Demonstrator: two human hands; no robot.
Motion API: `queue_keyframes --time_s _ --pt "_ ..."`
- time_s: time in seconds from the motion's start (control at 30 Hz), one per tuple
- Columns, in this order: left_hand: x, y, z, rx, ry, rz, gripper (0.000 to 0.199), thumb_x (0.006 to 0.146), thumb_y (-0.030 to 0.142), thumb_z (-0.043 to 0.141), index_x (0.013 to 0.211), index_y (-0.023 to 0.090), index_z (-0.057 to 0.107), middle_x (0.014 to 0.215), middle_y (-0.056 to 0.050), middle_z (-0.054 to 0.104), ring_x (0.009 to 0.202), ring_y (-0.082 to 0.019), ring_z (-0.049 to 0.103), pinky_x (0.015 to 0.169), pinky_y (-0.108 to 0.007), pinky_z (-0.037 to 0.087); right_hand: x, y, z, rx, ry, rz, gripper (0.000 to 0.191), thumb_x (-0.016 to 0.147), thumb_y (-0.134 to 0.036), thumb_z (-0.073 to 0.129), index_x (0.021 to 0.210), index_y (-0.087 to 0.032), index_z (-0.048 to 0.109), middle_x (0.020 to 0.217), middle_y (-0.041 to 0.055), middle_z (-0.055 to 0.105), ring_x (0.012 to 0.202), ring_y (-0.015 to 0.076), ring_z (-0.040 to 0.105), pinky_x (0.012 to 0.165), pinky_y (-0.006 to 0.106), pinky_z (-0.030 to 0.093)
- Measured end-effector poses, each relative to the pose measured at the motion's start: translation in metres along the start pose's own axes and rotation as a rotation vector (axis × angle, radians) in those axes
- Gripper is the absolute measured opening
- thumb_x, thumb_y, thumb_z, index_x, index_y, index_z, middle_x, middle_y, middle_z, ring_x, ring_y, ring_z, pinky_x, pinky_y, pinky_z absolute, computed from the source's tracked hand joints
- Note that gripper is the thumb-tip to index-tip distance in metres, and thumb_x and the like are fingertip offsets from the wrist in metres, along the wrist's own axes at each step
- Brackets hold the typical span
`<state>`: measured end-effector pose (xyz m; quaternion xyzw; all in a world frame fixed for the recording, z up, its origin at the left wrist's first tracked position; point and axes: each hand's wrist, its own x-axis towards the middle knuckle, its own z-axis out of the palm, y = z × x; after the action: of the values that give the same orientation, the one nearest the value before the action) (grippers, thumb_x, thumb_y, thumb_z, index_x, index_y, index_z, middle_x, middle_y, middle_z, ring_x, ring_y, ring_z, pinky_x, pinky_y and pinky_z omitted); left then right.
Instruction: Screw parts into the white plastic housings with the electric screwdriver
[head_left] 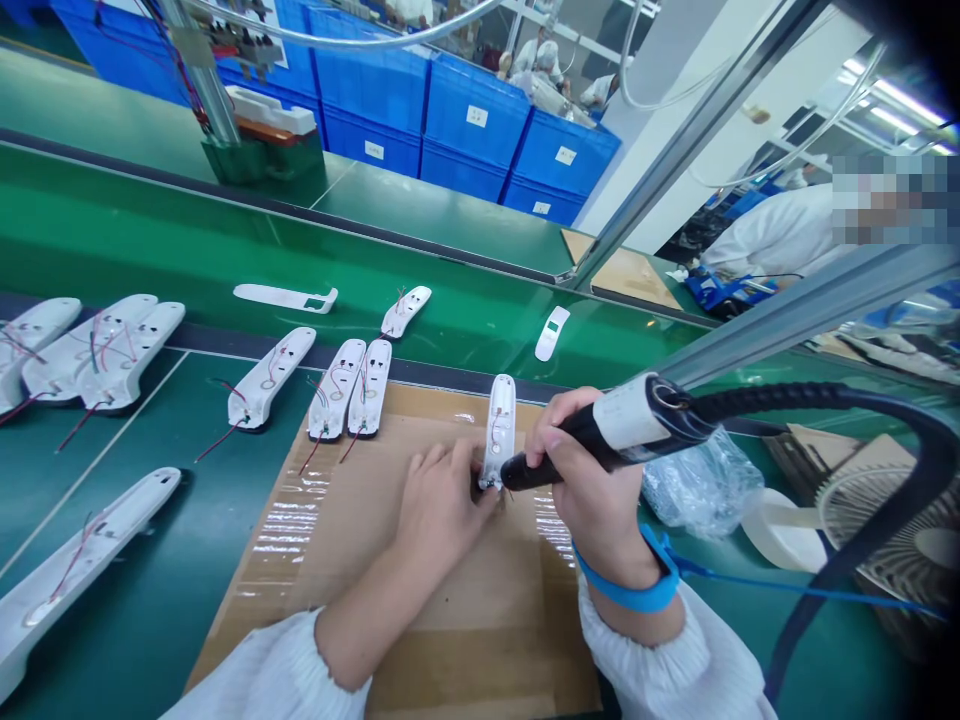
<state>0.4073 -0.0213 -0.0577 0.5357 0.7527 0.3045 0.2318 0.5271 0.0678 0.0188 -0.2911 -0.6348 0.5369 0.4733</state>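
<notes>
My right hand is wrapped round a black corded electric screwdriver with a white label. Its tapered nose points left, at the lower end of a white plastic housing half with thin wires inside. That piece lies on a cardboard sheet. Thumb and fingers of my left hand close on the housing's lower left side and steady it; some fingertips are hidden. The screwdriver's very tip and whatever it touches are too small to make out. A blue wrist strap circles my right wrist.
Similar wired housings lie to the left, two on the cardboard's upper edge. White covers rest on the green belt. At right are crumpled plastic wrap, a fan and the screwdriver's cord. A metal post slants across; a co-worker sits beyond.
</notes>
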Motion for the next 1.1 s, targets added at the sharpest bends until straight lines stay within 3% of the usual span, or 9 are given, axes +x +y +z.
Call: queue_keyframes --time_s 0.2,0.53,0.67,0.77,0.87,0.93,1.0,1.1 --pt "0.0 0.0 0.004 -0.003 0.007 -0.008 0.033 0.083 0.013 0.085 0.107 0.026 0.065 0.099 -0.001 0.084 0.102 -0.035 0.076 0.084 -0.044 0.047 0.002 0.004 -0.003 0.04 -0.008 0.044 0.016 0.088 -0.023 0.075 0.088 -0.024 0.058 0.07 -0.0059 0.055 0.058 0.0141 0.055 0.059 0.03 0.048" --pt "0.002 0.001 0.0 0.016 -0.001 -0.019 0.035 0.084 0.013 0.084 0.111 0.025 0.065 0.1 -0.004 0.085 0.103 -0.037 0.077 0.084 -0.046 0.052 0.006 0.006 -0.001 0.094 -0.018 0.067 0.018 0.086 -0.023 0.077 0.084 -0.023 0.059 0.069 -0.0052 0.059 0.057 0.0134 0.056 0.059 0.029 0.048" --pt "-0.004 -0.003 0.003 0.038 0.013 0.014 0.035 0.085 0.012 0.081 0.113 0.025 0.065 0.102 -0.005 0.086 0.103 -0.036 0.079 0.085 -0.047 0.055 0.011 -0.01 -0.007 0.117 -0.013 0.102 0.02 0.088 -0.032 0.084 0.09 -0.023 0.065 0.065 -0.0038 0.064 0.057 0.0169 0.062 0.06 0.031 0.053" --pt "0.0 -0.009 -0.005 0.071 0.026 0.076 0.039 0.089 0.021 0.082 0.124 0.025 0.067 0.108 -0.007 0.086 0.105 -0.036 0.078 0.085 -0.047 0.056 0.015 -0.037 -0.029 0.177 0.134 -0.059 0.02 0.09 -0.035 0.086 0.093 -0.024 0.07 0.065 -0.0046 0.063 0.055 0.0161 0.062 0.06 0.031 0.054" --pt "0.032 -0.009 -0.031 0.216 0.101 0.091 0.03 0.104 0.04 0.07 0.129 0.024 0.071 0.123 -0.015 0.084 0.112 -0.038 0.076 0.09 -0.049 0.055 0.022 -0.058 -0.058 0.164 0.302 -0.181 0.015 0.089 -0.029 0.083 0.085 -0.023 0.07 0.065 -0.0033 0.06 0.055 0.0154 0.061 0.059 0.031 0.052" --pt "0.068 -0.005 -0.05 0.429 0.159 0.004 0.033 0.112 0.042 0.054 0.124 0.019 0.075 0.123 -0.021 0.082 0.117 -0.042 0.072 0.093 -0.052 0.052 0.03 -0.059 -0.072 0.128 0.362 -0.186 0.017 0.086 -0.028 0.084 0.081 -0.022 0.069 0.063 -0.003 0.06 0.053 0.0156 0.06 0.057 0.031 0.05" --pt "0.107 0.002 -0.061 0.654 0.188 -0.093 0.038 0.111 0.04 0.052 0.122 0.015 0.078 0.12 -0.025 0.082 0.124 -0.047 0.067 0.098 -0.055 0.047 0.039 -0.05 -0.081 0.093 0.401 -0.16 0.02 0.084 -0.028 0.087 0.08 -0.022 0.068 0.061 -0.0036 0.06 0.051 0.0154 0.059 0.055 0.031 0.049" --pt "0.153 0.009 -0.057 0.801 0.119 -0.176 0.038 0.106 0.04 0.059 0.122 0.012 0.078 0.12 -0.027 0.082 0.126 -0.048 0.065 0.102 -0.056 0.044 0.052 -0.028 -0.09 0.06 0.402 -0.081 0.027 0.083 -0.034 0.09 0.08 -0.022 0.067 0.06 -0.0048 0.06 0.05 0.0145 0.058 0.055 0.03 0.049"
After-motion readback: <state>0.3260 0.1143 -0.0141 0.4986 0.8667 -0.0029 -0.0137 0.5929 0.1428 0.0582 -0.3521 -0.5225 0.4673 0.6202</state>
